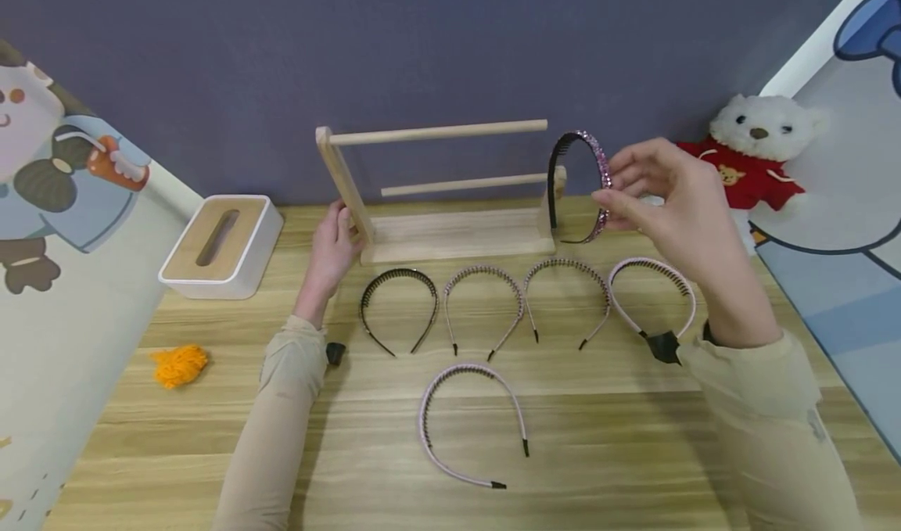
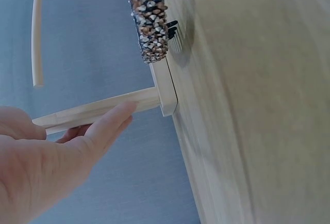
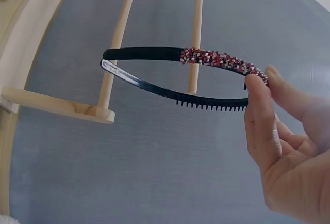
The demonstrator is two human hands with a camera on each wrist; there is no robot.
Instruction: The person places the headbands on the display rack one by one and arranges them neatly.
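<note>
My right hand (image 1: 683, 202) pinches a black toothed headband (image 1: 602, 163) covered in pink sparkling stones. It holds the band in the air at the right end of a wooden rack (image 1: 450, 234), beside the free ends of the two rods. In the right wrist view, thumb and fingertips grip the stone-covered part of the headband (image 3: 216, 59). My left hand (image 1: 334, 249) holds the rack's left upright, with fingers along the wood in the left wrist view. A stone-covered headband (image 2: 149, 17) shows near the rack base there.
A row of headbands lies before the rack: a dark one (image 1: 400, 272), two beaded ones (image 1: 484, 268) (image 1: 566, 263) and a pink one (image 1: 651, 262). Another pink headband (image 1: 425, 414) lies nearer. A tissue box (image 1: 246, 265) and orange yarn (image 1: 179, 365) sit left; a teddy bear (image 1: 760, 156) right.
</note>
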